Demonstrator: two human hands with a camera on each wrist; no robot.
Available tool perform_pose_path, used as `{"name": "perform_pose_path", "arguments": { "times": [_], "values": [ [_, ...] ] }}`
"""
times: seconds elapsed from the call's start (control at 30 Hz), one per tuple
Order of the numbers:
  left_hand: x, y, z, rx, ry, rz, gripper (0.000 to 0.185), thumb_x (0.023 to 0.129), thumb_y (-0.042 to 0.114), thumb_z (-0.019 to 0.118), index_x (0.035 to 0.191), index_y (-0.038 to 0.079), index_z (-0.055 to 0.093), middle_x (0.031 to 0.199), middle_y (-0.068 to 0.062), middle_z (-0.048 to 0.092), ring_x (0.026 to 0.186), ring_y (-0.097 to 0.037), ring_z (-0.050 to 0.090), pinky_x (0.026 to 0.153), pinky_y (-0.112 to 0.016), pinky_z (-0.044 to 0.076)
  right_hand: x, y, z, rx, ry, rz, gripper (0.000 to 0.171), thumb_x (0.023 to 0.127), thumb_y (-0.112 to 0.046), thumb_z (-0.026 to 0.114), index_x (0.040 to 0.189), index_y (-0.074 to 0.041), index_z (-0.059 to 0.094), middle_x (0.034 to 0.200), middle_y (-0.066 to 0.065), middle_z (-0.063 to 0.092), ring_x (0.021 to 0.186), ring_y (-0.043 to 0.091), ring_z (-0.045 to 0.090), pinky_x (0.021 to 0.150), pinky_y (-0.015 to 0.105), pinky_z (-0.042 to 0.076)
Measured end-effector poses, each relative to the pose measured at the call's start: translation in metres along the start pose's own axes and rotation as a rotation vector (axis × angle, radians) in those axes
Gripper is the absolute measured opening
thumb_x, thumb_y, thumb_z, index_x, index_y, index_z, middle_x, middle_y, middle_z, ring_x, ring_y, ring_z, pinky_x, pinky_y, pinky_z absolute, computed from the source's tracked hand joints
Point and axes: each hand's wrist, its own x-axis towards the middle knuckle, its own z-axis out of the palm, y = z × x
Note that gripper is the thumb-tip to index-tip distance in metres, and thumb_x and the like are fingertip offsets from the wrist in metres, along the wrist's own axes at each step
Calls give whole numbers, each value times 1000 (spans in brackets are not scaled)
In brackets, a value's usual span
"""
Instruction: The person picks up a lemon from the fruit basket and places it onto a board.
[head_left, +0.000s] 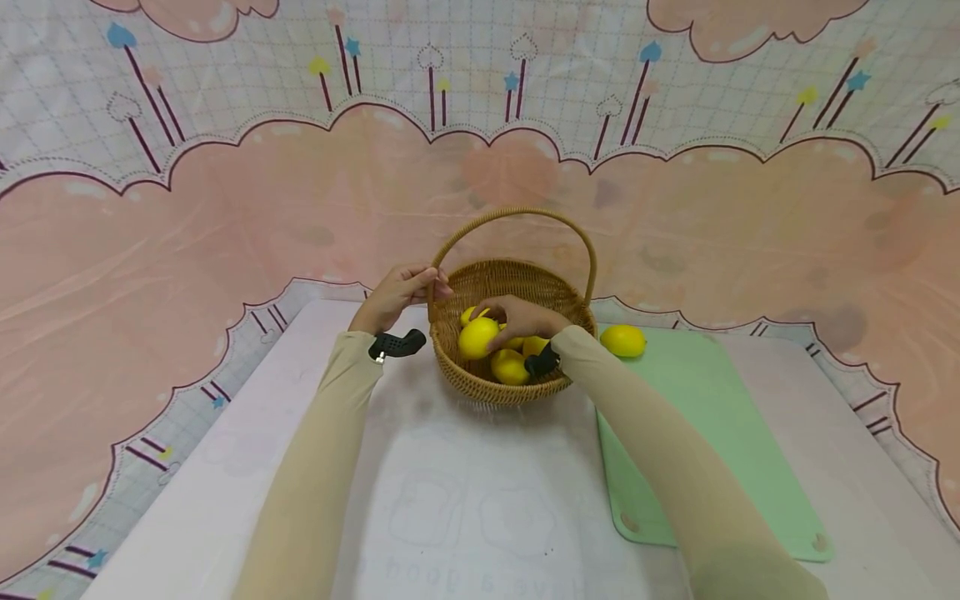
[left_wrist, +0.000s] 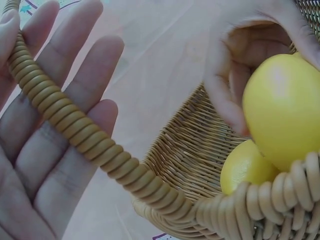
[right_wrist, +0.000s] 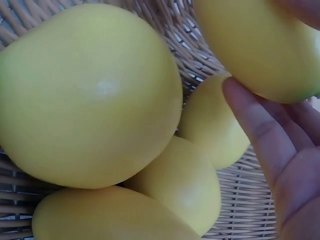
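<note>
A brown wicker basket (head_left: 491, 390) with a tall arched handle (head_left: 517, 212) holds several yellow lemons (head_left: 510, 367). My left hand (head_left: 396, 298) is at the handle's left side. In the left wrist view, the wrapped handle runs between its thumb and fingers (left_wrist: 82, 75), which extend behind it. Over the basket's inside, my right hand (head_left: 525, 317) grips one lemon (head_left: 478, 338) between thumb and fingers. The right wrist view shows this lemon (right_wrist: 265, 50) raised above others lying on the woven bottom.
Right of the basket, another lemon (head_left: 622, 341) lies at the far left corner of a green cutting board (head_left: 720, 433). Both stand on a white table (head_left: 465, 492). A patterned pink and white cloth (head_left: 337, 200) hangs behind.
</note>
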Motion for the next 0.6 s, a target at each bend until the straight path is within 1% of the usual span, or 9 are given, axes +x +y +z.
{"name": "perform_pose_path", "arguments": {
  "times": [0.13, 0.2, 0.3, 0.43, 0.53, 0.6],
  "values": [
    [-1, 1, 0, -12, 3, -12, 23, 100, 24, 44, 90, 15, 62, 82, 9, 70, 84, -6, 68, 96, -41, 50, 0, -1, -2, 1, 48, -18, 56, 79, -11, 76, 129, -8, 52, 138, 10, 50, 129, 28, 45, 107, 42, 39],
    [-1, 2, 0, -17, 4, -16, 23, 100, 23, 43, 91, 13, 62, 82, 9, 70, 84, -7, 68, 95, -39, 51, 0, -1, -4, -3, 62, -22, 57, 79, -12, 75, 131, -8, 51, 138, 11, 50, 127, 27, 46, 108, 42, 38],
    [0, 1, 0, -20, 7, -15, 25, 100, 24, 43, 94, 7, 61, 82, 9, 70, 85, -7, 69, 94, -38, 51, 0, 1, -5, -1, 74, -14, 58, 80, -13, 75, 132, -8, 51, 137, 10, 52, 121, 25, 50, 105, 40, 41],
    [0, 1, -1, -17, 1, -7, 25, 101, 23, 42, 92, 11, 62, 82, 9, 70, 84, -7, 69, 94, -39, 51, 1, 1, -8, 26, 110, -5, 56, 80, -15, 75, 132, -10, 52, 135, 9, 53, 115, 23, 53, 100, 38, 44],
    [-1, 2, -1, -20, 2, -9, 26, 101, 22, 41, 88, 18, 64, 81, 9, 70, 83, -6, 69, 96, -42, 49, 0, -1, -11, 79, 146, -11, 55, 81, -14, 74, 131, -10, 52, 133, 10, 54, 113, 24, 54, 97, 38, 46],
    [-1, 1, -2, -26, 10, -13, 26, 101, 22, 41, 88, 17, 64, 80, 9, 70, 83, -6, 69, 98, -45, 47, -2, -2, -13, 127, 163, -22, 55, 81, -12, 73, 131, -8, 51, 133, 11, 54, 112, 25, 54, 95, 37, 47]
  ]
}}
